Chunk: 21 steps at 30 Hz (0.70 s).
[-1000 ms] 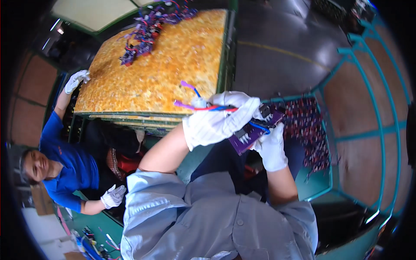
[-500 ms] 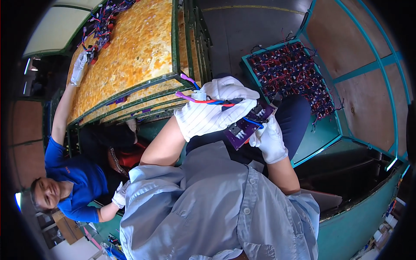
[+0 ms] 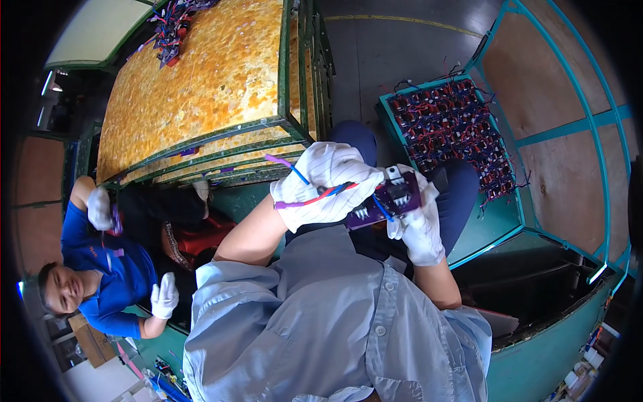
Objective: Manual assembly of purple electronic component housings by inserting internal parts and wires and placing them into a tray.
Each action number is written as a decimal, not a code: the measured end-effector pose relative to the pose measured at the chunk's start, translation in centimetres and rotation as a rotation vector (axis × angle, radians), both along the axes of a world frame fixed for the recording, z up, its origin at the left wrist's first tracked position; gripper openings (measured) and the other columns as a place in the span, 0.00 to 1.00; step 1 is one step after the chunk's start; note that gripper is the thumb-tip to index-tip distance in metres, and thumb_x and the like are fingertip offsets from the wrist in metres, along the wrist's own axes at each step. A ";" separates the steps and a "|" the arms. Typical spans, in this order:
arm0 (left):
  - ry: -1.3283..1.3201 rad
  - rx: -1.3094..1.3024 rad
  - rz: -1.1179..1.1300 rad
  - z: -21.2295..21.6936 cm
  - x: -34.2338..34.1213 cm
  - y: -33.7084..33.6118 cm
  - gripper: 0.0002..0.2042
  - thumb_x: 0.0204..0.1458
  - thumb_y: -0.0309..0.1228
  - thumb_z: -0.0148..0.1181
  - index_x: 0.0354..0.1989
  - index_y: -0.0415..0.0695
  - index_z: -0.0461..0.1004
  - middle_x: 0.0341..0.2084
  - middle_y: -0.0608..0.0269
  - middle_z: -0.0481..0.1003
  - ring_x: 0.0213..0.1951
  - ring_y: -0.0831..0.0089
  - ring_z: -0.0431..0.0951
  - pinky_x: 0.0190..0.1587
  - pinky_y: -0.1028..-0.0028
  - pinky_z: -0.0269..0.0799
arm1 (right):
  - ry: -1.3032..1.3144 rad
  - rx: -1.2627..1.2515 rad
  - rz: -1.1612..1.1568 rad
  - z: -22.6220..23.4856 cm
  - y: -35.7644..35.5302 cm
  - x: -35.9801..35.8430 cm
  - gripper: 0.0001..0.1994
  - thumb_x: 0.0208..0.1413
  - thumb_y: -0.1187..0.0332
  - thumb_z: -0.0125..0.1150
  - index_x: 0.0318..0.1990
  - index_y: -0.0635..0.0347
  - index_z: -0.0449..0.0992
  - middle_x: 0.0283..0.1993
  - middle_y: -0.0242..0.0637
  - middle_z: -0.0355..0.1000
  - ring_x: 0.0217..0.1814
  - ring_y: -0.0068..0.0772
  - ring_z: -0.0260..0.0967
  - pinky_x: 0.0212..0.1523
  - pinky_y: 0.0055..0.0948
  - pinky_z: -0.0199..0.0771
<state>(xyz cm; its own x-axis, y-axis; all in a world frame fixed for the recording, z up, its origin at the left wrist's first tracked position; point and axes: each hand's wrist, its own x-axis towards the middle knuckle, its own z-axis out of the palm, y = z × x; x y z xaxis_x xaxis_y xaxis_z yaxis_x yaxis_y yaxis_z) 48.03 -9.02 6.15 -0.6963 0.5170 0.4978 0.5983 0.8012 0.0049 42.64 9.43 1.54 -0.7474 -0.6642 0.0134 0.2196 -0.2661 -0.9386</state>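
Both my hands wear white striped work gloves and meet over my lap. My left hand [image 3: 328, 179] is closed round the red, blue and black wires [image 3: 321, 195], its fingertips at the left side of a purple circuit board [image 3: 406, 199]. Purple-sleeved wire ends [image 3: 280, 160] stick out to the left past that hand. My right hand [image 3: 420, 231] grips the board from the right and below. Dark and metal components stand on the board's upper face, and a blue wire [image 3: 383, 209] crosses it. Part of the board is hidden behind my fingers.
A teal-framed tray [image 3: 450, 127] packed with wired boards lies front right, beside wood-panelled teal frames [image 3: 536, 94]. A green-framed rack with mottled yellow shelves [image 3: 194, 80] stands left, with several wired boards [image 3: 171, 33] on top. A gloved co-worker [image 3: 110, 281] holds a purple board [image 3: 117, 221].
The board in my hands has turned, showing more of its components. My left hand has shifted slightly down. The co-worker's hand has drawn back from the rack top with a board.
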 end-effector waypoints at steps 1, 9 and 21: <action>0.019 0.148 0.028 -0.2 0.0 0.0 0.13 0.41 0.26 0.53 0.39 0.43 0.68 0.24 0.63 0.68 0.23 0.67 0.68 0.26 0.71 0.62 | 0.084 -0.027 0.000 -0.7 0.3 0.0 0.30 0.44 0.55 0.58 0.50 0.64 0.58 0.46 0.42 0.64 0.45 0.27 0.64 0.47 0.27 0.63; 0.108 0.063 0.301 -5.4 2.7 -0.7 0.12 0.46 0.23 0.52 0.40 0.39 0.66 0.23 0.69 0.66 0.21 0.78 0.65 0.26 0.76 0.63 | 1.274 0.223 -0.204 -0.1 0.1 -0.5 0.35 0.37 0.73 0.58 0.57 0.43 0.54 0.55 0.59 0.53 0.33 0.42 0.69 0.24 0.27 0.69; -0.171 0.577 0.001 -3.0 1.4 0.3 0.05 0.43 0.25 0.54 0.30 0.42 0.71 0.28 0.58 0.72 0.32 0.61 0.73 0.34 0.68 0.69 | -0.448 -0.236 0.062 -2.1 -1.2 -1.3 0.35 0.48 0.40 0.44 0.51 0.65 0.57 0.45 0.42 0.65 0.17 0.15 0.59 0.12 0.11 0.54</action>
<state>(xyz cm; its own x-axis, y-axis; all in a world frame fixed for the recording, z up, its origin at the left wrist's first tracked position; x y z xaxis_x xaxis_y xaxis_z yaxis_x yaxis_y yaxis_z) 49.45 -8.72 3.17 -0.7916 0.1956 0.5788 0.5497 0.6415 0.5350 41.39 8.24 -0.55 -0.6731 -0.7254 -0.1443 0.6093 -0.4331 -0.6642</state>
